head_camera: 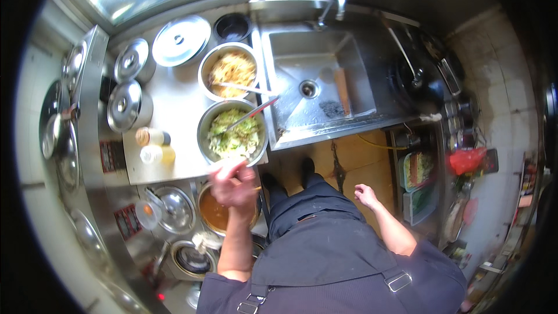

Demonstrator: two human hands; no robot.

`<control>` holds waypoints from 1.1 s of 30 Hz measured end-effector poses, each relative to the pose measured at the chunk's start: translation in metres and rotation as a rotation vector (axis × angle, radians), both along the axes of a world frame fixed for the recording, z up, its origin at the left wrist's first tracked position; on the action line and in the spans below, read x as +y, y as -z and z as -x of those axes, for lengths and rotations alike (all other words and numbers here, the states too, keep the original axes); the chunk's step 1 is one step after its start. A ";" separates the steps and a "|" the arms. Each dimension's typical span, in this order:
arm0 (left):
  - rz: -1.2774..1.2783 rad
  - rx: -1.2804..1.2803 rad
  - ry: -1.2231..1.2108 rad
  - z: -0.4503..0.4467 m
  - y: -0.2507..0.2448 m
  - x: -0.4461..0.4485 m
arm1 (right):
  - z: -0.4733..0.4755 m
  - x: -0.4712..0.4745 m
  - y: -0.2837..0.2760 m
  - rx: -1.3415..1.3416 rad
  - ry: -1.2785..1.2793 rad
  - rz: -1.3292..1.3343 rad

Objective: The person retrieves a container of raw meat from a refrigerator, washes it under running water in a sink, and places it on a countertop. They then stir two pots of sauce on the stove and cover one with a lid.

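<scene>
My left hand (pixel 235 185), blurred, is over the near rim of a metal bowl (pixel 202 139) of chopped green cabbage (pixel 235 133). Its fingers are bent, and whether they hold anything cannot be made out. A red-handled utensil (pixel 257 110) rests in the cabbage, its handle reaching past the rim towards the sink. Just behind stands a second metal bowl (pixel 203 72) with pale orange shredded food (pixel 233 70) and a metal utensil (pixel 244 88). Below my left hand, a pot of brown-orange liquid (pixel 213 209) is partly hidden. My right hand (pixel 367 196) hangs at my side, fingers loosely bent, with nothing visible in it.
A stainless steel sink (pixel 287 65) with a faucet (pixel 333 9) lies ahead, beside a dark wok (pixel 418 96). Lidded metal pots (pixel 124 107) and two bottles (pixel 158 154) stand on the left counter (pixel 174 96). Food containers (pixel 418 170) sit low at right.
</scene>
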State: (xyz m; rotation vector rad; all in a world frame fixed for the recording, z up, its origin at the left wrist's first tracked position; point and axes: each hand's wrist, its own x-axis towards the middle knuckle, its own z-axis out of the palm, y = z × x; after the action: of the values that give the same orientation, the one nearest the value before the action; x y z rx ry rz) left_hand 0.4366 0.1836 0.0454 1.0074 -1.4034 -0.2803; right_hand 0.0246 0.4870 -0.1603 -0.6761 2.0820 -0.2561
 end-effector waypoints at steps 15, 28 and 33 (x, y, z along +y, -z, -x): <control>-1.265 -0.022 0.475 0.249 0.242 -0.153 | 0.096 -0.058 -0.045 -0.019 0.328 0.320; -1.573 0.954 0.464 0.317 0.174 -0.187 | 0.202 -0.593 -0.047 0.206 -0.313 0.819; -1.514 1.212 0.557 0.338 0.158 -0.215 | 0.182 -0.690 -0.035 0.397 -1.355 0.329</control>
State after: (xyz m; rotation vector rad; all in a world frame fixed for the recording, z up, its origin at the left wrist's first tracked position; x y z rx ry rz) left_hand 0.0990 -0.0317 -0.1128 1.1326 -0.0713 -2.1565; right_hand -0.1574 -0.2029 -0.1258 -2.2651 1.4686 0.3491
